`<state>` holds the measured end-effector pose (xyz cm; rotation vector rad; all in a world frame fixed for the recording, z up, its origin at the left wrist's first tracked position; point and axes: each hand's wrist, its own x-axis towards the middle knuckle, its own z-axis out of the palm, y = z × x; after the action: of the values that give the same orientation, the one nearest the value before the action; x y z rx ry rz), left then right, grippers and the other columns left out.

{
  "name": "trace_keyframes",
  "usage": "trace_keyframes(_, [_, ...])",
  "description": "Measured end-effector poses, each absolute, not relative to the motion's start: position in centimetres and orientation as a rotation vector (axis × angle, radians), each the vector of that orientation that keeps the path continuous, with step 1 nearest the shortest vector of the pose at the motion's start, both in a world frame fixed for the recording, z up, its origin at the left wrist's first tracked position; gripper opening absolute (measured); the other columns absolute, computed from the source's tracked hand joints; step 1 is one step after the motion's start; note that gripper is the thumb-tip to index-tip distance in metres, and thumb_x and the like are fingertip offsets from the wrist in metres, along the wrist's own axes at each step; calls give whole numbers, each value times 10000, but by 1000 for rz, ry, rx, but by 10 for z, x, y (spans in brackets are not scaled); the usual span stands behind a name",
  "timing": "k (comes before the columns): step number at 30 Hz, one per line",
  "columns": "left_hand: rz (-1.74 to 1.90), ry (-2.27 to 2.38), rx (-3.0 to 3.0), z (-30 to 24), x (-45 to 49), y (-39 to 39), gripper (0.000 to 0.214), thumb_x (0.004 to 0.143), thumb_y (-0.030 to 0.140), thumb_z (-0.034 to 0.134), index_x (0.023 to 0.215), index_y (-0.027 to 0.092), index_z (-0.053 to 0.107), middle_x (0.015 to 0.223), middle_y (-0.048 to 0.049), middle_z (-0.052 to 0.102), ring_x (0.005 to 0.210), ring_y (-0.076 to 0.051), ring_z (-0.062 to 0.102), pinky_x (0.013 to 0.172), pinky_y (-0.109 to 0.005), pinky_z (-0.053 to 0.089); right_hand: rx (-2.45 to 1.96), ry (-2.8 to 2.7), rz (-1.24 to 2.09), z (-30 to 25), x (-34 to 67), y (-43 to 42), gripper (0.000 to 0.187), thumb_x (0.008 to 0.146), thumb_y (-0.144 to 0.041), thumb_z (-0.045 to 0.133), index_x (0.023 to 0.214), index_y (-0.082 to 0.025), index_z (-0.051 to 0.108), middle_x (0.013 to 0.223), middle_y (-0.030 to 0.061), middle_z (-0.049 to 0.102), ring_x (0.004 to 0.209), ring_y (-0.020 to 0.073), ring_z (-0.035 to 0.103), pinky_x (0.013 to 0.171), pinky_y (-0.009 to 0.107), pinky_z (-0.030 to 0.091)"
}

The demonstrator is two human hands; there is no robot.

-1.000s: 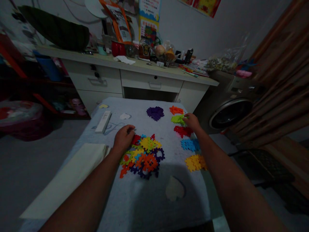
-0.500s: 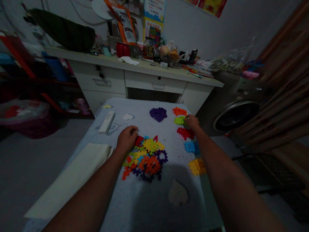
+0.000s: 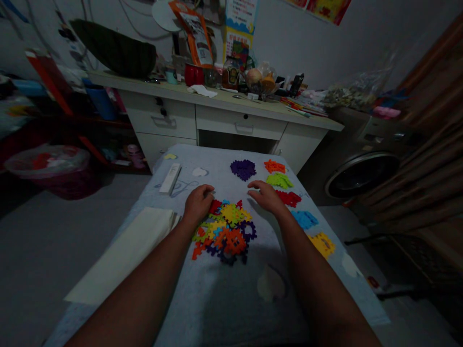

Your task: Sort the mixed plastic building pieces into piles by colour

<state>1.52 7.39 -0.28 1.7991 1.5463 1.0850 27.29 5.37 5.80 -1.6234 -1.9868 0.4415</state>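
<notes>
On the cloth-covered table lies a mixed pile of colourful plastic interlocking pieces (image 3: 231, 214) with notched edges. My left hand (image 3: 198, 203) rests at the pile's upper left, beside a red piece; its fingers are loosely bent, slightly apart, with nothing visible between them. Right of the pile's top, my right hand (image 3: 265, 195) hovers with thumb and fingers apart and nothing in them. Single-colour groups stand along the right: orange pieces (image 3: 275, 166), green pieces (image 3: 279, 180), red pieces (image 3: 289, 198), blue pieces (image 3: 306, 219) and yellow pieces (image 3: 323, 245). Purple pieces (image 3: 243, 169) lie at the far middle.
A white power strip (image 3: 170, 179) and a folded cream cloth (image 3: 126, 250) lie on the table's left side. Behind stands a cluttered white desk (image 3: 162, 113). A washing machine (image 3: 361, 164) is at the right, a lined bin (image 3: 54, 173) at the left.
My right hand has moved left from the green pieces towards the mixed pile, uncovering the right-hand groups. My left hand stays by the pile. The whole view has shifted slightly.
</notes>
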Motion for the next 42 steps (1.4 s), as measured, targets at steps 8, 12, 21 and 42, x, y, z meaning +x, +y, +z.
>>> trace_keyframes(8, [1082,1540,1808,-2,16,74,277,778,265,507,998,207,666,1058,-64,713,985,-226,648,909,-359,492,-1626,-2275,440,31,243,42,371,800,-25,517,1097,-168,687,1137,94,677,1083,190,584,995,325,396])
trace_keyframes(12, [1082,1536,1812,-2,16,74,272,787,272,501,993,204,664,1041,-63,713,974,-228,650,902,-365,492,-1640,-2304,427,27,244,43,353,793,-28,534,1078,-158,698,1082,97,658,1050,196,562,980,327,381])
trace_keyframes(21, [1091,1550,1783,-4,16,74,268,788,275,514,996,219,673,1046,-57,716,969,-226,657,897,-361,501,-1616,-2028,635,29,264,43,189,717,-60,598,855,-163,675,895,19,603,794,132,540,733,237,422])
trace_keyframes(42, [1074,1544,1805,-7,13,78,292,778,306,516,1008,218,674,1033,-55,720,971,-227,656,880,-354,510,-2192,-1329,77,67,370,30,95,748,-122,563,710,-202,597,773,43,668,759,192,631,691,284,451])
